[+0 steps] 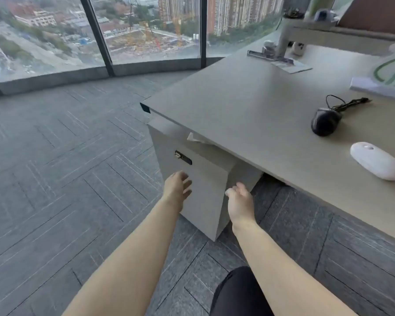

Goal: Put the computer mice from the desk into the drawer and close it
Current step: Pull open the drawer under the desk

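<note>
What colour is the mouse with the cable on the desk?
Black: the corded mouse has a dark cable trailing behind it. The head view shows it clearly.

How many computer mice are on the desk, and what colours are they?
Black mouse, with a cord: 1
White mouse, no cord showing: 1
Total: 2 mice, both on the desk, neither one in the hands.

No readable text, labels, brands or numbers on anything here.
</note>
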`<action>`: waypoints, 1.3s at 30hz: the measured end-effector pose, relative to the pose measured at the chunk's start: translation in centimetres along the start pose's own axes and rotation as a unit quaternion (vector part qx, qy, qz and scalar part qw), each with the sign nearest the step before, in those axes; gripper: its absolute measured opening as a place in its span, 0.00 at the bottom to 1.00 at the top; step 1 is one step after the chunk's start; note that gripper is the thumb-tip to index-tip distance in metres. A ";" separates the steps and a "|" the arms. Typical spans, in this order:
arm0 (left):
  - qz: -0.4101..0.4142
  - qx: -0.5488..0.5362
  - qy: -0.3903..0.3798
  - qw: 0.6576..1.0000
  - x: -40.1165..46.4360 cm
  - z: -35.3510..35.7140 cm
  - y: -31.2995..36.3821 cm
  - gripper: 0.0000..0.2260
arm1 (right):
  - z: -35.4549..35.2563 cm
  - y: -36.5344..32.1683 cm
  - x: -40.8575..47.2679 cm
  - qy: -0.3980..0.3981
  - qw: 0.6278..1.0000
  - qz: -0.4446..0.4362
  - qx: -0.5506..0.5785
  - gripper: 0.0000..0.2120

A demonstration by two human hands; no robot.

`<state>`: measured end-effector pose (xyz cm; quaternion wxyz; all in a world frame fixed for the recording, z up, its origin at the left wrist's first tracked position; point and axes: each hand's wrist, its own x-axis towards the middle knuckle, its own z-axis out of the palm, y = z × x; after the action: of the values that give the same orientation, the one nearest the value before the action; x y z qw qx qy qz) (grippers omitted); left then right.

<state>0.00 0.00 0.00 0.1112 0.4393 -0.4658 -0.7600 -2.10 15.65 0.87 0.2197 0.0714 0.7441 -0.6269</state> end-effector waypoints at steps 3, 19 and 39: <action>-0.016 -0.022 0.037 0.999 3.1 0.9 0.9 0.13 | 0.7 0.4 1.8 -0.005 0.999 -0.017 -0.027 0.23; -0.018 -0.061 0.125 0.990 11.0 1.5 2.5 0.13 | 1.6 1.7 2.7 0.028 0.995 -0.040 -0.088 0.21; 0.041 -0.105 0.198 0.974 -3.1 -21.7 -3.1 0.06 | 5.4 7.9 -12.8 -0.288 0.937 -0.045 -0.191 0.17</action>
<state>19.30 -9.73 -4.66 0.2779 0.5471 -0.3697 -0.6977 13.65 14.19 -1.58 0.4057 -0.1893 0.7569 -0.4761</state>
